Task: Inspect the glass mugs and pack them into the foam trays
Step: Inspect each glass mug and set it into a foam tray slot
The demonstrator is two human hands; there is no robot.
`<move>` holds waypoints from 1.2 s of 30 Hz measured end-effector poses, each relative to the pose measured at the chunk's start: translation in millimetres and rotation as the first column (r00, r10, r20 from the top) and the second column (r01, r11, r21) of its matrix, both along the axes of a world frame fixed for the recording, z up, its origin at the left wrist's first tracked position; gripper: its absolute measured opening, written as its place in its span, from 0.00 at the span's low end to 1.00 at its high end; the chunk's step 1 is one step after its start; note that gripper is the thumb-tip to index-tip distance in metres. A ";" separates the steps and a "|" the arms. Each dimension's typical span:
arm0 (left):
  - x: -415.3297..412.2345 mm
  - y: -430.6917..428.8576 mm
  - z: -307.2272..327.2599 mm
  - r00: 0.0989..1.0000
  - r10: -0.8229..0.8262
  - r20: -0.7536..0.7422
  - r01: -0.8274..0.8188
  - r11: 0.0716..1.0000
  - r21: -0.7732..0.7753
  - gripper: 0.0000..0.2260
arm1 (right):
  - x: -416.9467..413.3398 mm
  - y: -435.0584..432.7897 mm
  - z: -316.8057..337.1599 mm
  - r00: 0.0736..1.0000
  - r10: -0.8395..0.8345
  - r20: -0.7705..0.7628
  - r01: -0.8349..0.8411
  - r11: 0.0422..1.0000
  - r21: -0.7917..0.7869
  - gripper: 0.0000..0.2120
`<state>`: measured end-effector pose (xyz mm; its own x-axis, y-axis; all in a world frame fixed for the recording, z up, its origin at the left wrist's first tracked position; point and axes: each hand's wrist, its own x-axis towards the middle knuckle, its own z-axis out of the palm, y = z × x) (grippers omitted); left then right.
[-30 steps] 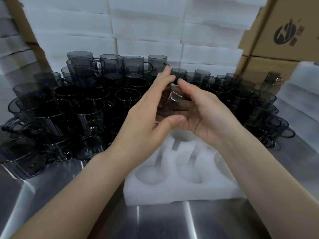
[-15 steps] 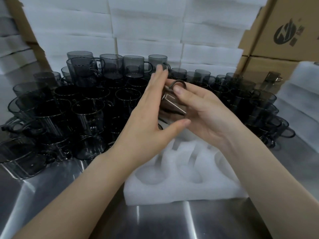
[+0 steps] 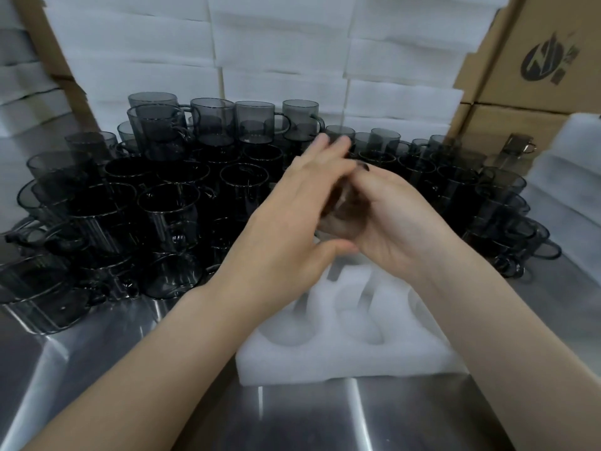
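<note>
- Glass mug (image 3: 344,206) sits cupped in the curled right hand (image 3: 393,222); left hand (image 3: 292,219) lies across it, too blurred to tell if it grips.
- Smooth, brittle, probably light: best taken round the body, not the handle alone.
- It's held above the tray (image 3: 325,362).

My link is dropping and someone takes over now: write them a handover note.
Right hand cups the mug above the tray.
Left hand, fingers straight and blurred, lies against it.
The tray pockets that show are empty; the arms hide part of it.
Unpacked mugs crowd the table behind.
To do: finish the check, seat this mug, then pack the rest.
</note>
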<state>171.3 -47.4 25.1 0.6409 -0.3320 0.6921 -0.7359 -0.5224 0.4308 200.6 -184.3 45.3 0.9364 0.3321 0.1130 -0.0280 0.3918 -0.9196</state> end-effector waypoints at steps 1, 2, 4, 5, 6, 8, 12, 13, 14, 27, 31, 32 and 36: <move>0.3 -1.1 -0.3 0.999 0.000 0.040 -0.001 0.999 0.044 0.33 | -0.5 0.7 -1.2 0.999 0.010 -0.041 -0.010 1.000 0.004 0.12; 1.1 -1.8 -0.7 0.997 0.006 0.075 -0.011 0.997 0.074 0.32 | -1.3 1.7 -1.7 0.996 0.026 -0.080 -0.026 1.000 0.002 0.12; 2.6 -2.1 -1.5 0.993 0.033 0.113 -0.041 0.997 0.070 0.32 | -3.2 3.5 0.0 0.992 0.032 -0.124 -0.034 0.999 -0.019 0.13; 2.5 -1.9 -1.9 0.992 0.047 0.119 -0.053 0.997 0.051 0.33 | -3.9 4.2 1.6 0.992 0.025 -0.126 -0.027 0.999 -0.018 0.13; 2.2 -1.3 -2.2 0.991 0.057 0.123 -0.061 0.998 0.027 0.32 | -4.7 4.9 3.2 0.993 0.017 -0.118 -0.019 1.000 -0.012 0.13; 1.2 -0.6 -3.3 0.989 0.068 0.129 -0.067 0.998 -0.015 0.32 | -6.3 5.4 6.1 0.996 0.015 -0.084 -0.016 1.000 -0.007 0.13; -1.4 -0.8 -3.7 0.996 0.051 0.080 -0.043 0.994 -0.102 0.33 | -9.9 2.5 10.2 0.996 0.088 -0.010 -0.088 0.996 -0.002 0.12; -1.7 -0.2 -3.2 0.997 0.047 0.064 -0.038 0.991 -0.128 0.34 | -11.1 1.4 10.6 0.995 0.102 0.005 -0.102 0.995 -0.010 0.13; -1.7 0.5 -2.2 0.998 0.049 0.041 -0.042 0.985 -0.168 0.34 | -12.3 0.5 10.9 0.993 0.114 0.019 -0.114 0.993 -0.031 0.15; -5.1 2.5 4.7 0.993 -0.040 -0.111 -0.017 0.882 -0.471 0.34 | -8.4 -3.4 7.0 0.992 0.068 0.104 -0.057 0.993 -0.100 0.19; -3.7 3.6 3.4 0.992 -0.057 -0.116 -0.002 0.892 -0.452 0.34 | -5.5 -3.9 7.0 0.997 0.033 0.065 -0.024 0.992 -0.128 0.18; -3.3 3.6 3.1 0.992 -0.068 -0.106 0.014 0.895 -0.445 0.34 | -4.9 -4.2 6.8 0.997 0.030 0.065 -0.021 0.990 -0.136 0.18; -3.3 3.6 2.4 0.992 -0.121 -0.034 0.100 0.925 -0.366 0.32 | -0.6 -4.8 6.6 0.997 0.016 0.075 -0.008 0.994 -0.111 0.13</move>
